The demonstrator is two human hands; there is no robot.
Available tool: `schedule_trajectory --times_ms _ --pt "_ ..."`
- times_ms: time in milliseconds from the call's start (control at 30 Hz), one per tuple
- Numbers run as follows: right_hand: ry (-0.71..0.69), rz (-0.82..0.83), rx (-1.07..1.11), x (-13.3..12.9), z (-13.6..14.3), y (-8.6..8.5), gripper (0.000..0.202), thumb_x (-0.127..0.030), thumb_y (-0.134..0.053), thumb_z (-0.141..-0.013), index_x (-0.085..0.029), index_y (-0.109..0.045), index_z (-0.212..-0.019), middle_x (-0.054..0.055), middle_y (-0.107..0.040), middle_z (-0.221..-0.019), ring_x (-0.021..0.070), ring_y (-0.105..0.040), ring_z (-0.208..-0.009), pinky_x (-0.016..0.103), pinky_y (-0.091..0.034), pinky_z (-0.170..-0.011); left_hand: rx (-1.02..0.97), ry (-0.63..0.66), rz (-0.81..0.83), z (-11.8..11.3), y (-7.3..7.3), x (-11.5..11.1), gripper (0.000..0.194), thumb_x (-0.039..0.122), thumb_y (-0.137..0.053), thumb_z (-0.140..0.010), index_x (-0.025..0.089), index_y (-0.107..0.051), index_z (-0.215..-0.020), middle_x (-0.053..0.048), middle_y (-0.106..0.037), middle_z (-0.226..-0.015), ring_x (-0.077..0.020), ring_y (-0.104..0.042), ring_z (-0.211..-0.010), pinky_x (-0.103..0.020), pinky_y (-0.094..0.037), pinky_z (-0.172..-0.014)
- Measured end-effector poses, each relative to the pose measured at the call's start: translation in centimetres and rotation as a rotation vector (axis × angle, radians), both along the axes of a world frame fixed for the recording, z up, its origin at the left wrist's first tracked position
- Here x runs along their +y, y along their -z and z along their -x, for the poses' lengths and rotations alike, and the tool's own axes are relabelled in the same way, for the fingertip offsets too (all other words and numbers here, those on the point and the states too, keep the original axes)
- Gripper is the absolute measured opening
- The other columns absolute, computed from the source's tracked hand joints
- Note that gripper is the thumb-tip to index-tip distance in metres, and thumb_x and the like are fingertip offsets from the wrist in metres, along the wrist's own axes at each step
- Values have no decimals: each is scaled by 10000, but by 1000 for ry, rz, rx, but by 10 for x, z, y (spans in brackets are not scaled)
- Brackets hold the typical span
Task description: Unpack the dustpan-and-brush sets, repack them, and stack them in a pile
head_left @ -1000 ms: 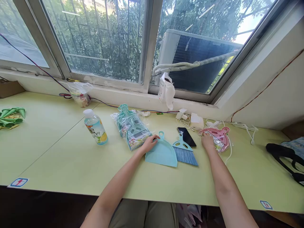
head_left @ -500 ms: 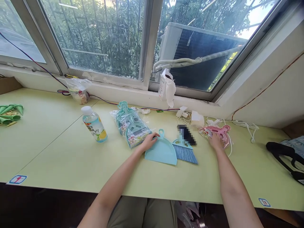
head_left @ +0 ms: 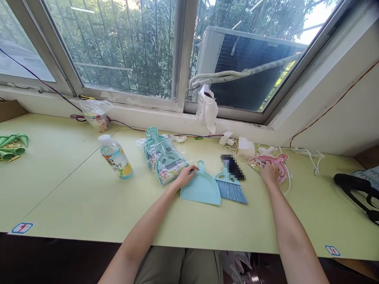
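Observation:
My left hand [head_left: 186, 176] has its fingers closed on the upper left edge of a light blue dustpan [head_left: 200, 191], which lies on the table. Just right of the dustpan is a small blue brush [head_left: 231, 190], its bristles toward me. Beyond my left hand lies a stack of green dustpan-and-brush sets [head_left: 166, 159] in clear wrapping. Over a wrapped pink dustpan set [head_left: 280, 159] on the right, my right hand [head_left: 270, 172] rests with its fingers spread. The hand covers part of that set.
A bottle [head_left: 116, 157] with a white cap stands left of the stack. A blurred-out dark object [head_left: 235, 167] touches the brush's upper end. White cables [head_left: 229, 148] and a small white box [head_left: 246, 146] lie by the wall. Black straps [head_left: 353, 189] are at far right.
My right hand has shifted slightly and its fingers now show spread on the pink set. The left hand and dustpan stay in place. The view has tilted a little.

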State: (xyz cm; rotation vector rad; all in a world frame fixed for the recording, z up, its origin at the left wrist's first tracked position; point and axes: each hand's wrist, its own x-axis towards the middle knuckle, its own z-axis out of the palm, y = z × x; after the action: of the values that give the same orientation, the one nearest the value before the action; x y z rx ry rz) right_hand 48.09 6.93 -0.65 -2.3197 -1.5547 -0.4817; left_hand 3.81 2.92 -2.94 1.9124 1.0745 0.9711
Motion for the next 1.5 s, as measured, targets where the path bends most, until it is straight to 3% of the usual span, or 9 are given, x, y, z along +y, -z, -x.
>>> schedule_trajectory --times_ms 167,367,533,767,967,1133,1300,1400,1500 --pt "-260 214 85 -15 59 -23 326 -337 -428 -855 -211 -688 -1006 107 -688 -948 232 -615 -852 320 -417 -719 0 -3 4 0 1 1 268 258 -431 -839 220 -611 -1035 -35 -648 -1032 -192 -577 -967 -319 -429 -884" --pt "-554 472 121 -50 109 -20 263 -412 -566 -802 -258 -659 -993 28 -688 -936 177 -620 -814 246 -397 -624 6 12 -27 1 5 2 272 232 -445 -818 227 -597 -1044 -37 -646 -1027 -195 -579 -968 -324 -440 -867" --pt "-519 471 58 -59 125 -15 186 -328 -576 -815 -225 -645 -953 50 -653 -996 174 -603 -892 230 -394 -630 -30 38 -94 0 8 6 334 135 -427 -784 220 -570 -1073 -35 -653 -995 -179 -589 -954 -322 -449 -861" --pt "-486 556 -30 -34 144 -24 175 -265 -661 -709 -207 -700 -869 82 -664 -1004 213 -594 -937 258 -417 -696 -12 -19 -55 -1 14 10 369 150 -475 -788 202 -576 -1138 -59 -668 -1008 -194 -600 -981 -359 -462 -902" --pt "-488 617 20 -10 156 -36 127 -229 -749 -566 -217 -710 -686 58 -699 -780 207 -625 -792 264 -429 -674 0 -31 -43 -2 17 13 326 152 -508 -744 185 -676 -1022 -73 -684 -1052 -225 -598 -998 -387 -443 -941" --pt "-487 423 97 -12 165 -39 216 -302 -661 -670 -193 -692 -855 89 -701 -913 207 -624 -874 276 -432 -743 -4 -31 -13 -2 14 11 250 198 -539 -742 180 -701 -932 -66 -699 -983 -226 -609 -938 -381 -457 -905" --pt "-607 -98 883 -35 156 -24 369 -422 -678 -657 -180 -634 -933 84 -696 -947 214 -645 -886 325 -465 -793 -101 1 56 1 8 8 234 251 -506 -788 181 -660 -951 -68 -685 -973 -213 -606 -916 -361 -459 -850" --pt "-593 -206 1310 -53 142 -14 495 -496 -745 -575 -189 -628 -946 64 -711 -848 229 -660 -849 350 -483 -772 -196 -17 136 0 10 10 243 295 -496 -805 183 -608 -990 -58 -669 -934 -195 -602 -879 -333 -466 -774" --pt "-526 -288 1454 -64 129 -7 511 -496 -776 -530 -201 -634 -923 47 -705 -792 222 -660 -799 339 -488 -726 -244 -34 196 -2 13 13 269 350 -530 -794 170 -589 -986 -50 -658 -857 -190 -597 -841 -326 -462 -753"
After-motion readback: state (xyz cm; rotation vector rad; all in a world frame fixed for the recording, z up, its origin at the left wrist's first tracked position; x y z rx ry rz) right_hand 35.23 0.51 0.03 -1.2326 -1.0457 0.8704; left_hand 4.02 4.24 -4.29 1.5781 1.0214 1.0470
